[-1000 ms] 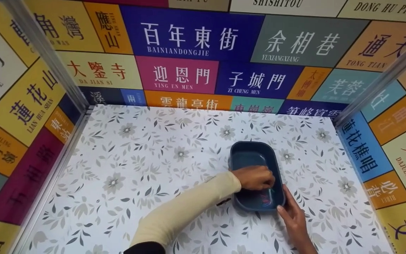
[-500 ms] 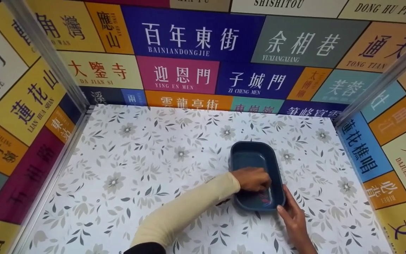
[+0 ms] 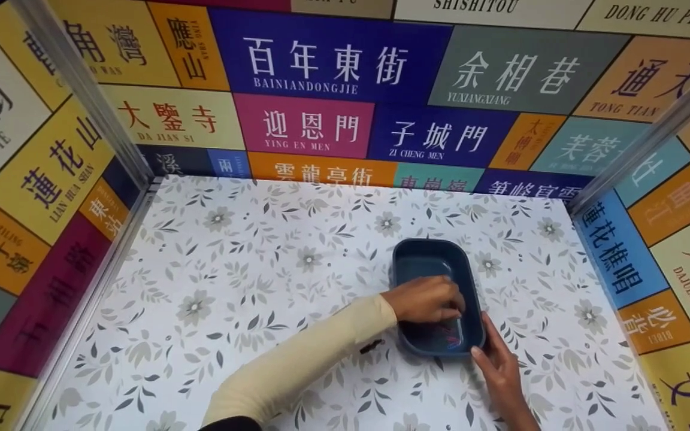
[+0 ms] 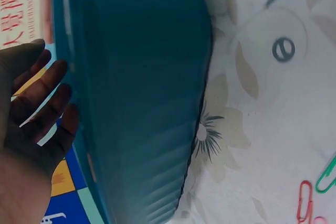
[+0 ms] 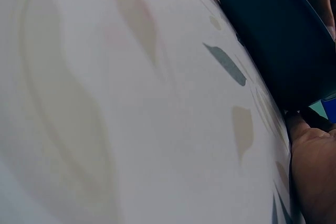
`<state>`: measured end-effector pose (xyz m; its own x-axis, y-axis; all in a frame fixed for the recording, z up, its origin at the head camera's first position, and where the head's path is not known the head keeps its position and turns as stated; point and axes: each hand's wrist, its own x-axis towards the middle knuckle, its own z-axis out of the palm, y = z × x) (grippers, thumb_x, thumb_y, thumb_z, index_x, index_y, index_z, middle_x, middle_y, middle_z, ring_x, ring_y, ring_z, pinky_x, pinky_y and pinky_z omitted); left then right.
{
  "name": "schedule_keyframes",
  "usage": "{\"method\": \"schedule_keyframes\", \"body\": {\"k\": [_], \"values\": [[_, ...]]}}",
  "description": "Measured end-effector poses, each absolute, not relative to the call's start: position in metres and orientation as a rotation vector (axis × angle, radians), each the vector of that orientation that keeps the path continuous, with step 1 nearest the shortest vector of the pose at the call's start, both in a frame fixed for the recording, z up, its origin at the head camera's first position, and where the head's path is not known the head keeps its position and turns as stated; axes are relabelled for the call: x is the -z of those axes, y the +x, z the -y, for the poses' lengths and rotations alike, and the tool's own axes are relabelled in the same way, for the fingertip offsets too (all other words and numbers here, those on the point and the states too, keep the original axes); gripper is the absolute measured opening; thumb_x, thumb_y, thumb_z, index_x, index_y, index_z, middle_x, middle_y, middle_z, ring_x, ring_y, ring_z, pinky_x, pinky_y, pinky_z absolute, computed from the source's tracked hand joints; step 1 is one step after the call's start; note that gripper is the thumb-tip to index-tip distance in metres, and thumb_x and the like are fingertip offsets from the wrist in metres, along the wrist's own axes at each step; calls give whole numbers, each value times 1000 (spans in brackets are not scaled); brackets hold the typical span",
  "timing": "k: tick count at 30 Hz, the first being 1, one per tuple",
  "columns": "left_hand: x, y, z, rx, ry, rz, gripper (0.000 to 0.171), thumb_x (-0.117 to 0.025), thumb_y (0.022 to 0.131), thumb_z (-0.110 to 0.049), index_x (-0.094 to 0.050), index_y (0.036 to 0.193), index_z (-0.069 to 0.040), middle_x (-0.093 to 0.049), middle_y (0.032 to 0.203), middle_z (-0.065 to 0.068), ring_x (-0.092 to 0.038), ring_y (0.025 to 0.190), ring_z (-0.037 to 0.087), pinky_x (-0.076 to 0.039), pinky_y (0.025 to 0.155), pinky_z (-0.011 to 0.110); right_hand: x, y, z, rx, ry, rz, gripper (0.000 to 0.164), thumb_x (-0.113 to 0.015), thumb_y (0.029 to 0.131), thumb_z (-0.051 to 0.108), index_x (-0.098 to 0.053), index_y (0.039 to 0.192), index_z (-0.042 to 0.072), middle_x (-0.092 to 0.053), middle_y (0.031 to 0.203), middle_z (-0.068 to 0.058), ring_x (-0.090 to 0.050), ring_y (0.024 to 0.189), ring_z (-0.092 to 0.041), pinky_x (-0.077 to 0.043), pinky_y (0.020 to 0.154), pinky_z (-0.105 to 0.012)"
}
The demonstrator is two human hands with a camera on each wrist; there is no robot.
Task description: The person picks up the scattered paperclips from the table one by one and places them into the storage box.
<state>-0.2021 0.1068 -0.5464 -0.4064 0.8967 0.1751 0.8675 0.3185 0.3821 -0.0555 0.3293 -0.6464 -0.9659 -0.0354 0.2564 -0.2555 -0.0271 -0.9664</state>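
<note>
Blue bin (image 3: 426, 263) held small pink-and-blue bits (image 3: 453, 342).
I had left grip (image 3: 427, 298) inside, half-curled, couldn't tell if loaded; right grip (image 3: 501, 363) spread loosely against its outer wall.

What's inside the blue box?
Small pink and blue pieces, possibly paper clips, lie toward the near end of the box; bare base shows at the far end. The left hand hides part of the base; what's beneath can't be seen.

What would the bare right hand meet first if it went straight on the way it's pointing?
The right hand would first meet the dark blue, rounded rectangular container, at its outer side. It seems to touch there, though depth is unclear.
</note>
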Motion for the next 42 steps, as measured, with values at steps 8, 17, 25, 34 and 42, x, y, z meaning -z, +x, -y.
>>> {"method": "schedule_keyframes", "body": {"k": [8, 17, 25, 34, 42], "values": [[544, -190, -74, -963, 1561, -2561, 21, -75, 107, -25, -84, 122, -12, -81, 114, -2, -68, 107, 13, -51, 101, 20, 645, -56, -329, -2118, 250, 2129, 70, -54, 106, -14, -26, 170, -7, -22, 178, -27, -33, 162, -10, -31, 123, -16], [541, -177, -39, -1267, 1438, -2572, 19, -74, 108, -21, -82, 120, -9, -78, 116, 4, -69, 113, 18, -51, 108, 27, 644, -55, -330, -2131, 235, 2136, 70, -54, 107, -13, -24, 170, -8, -19, 178, -27, -33, 159, -2, -31, 122, -15], [553, -171, -15, -1545, 1401, -2571, 13, -76, 106, -14, -82, 116, -7, -78, 114, 5, -69, 108, 20, -57, 94, 33, 646, -56, -330, -2150, 284, 2089, 69, -52, 106, -16, -21, 168, -14, -35, 176, 2, -34, 157, 4, -31, 122, -14], [575, -168, 4, -1716, 1240, -2576, 13, -77, 104, -12, -82, 115, -6, -79, 110, 7, -70, 103, 22, -61, 80, 44, 645, -56, -330, -2147, 277, 2090, 69, -53, 106, -16, -21, 167, -15, -34, 177, -1, -34, 157, 4, -31, 122, -14], [596, -167, 18, -1789, 1098, -2552, 13, -77, 105, -11, -82, 113, -3, -79, 109, 7, -71, 101, 27, -62, 80, 49, 646, -56, -331, -2127, 276, 2107, 69, -53, 106, -15, -23, 168, -11, -33, 177, -3, -35, 157, 2, -32, 122, -15]]}}
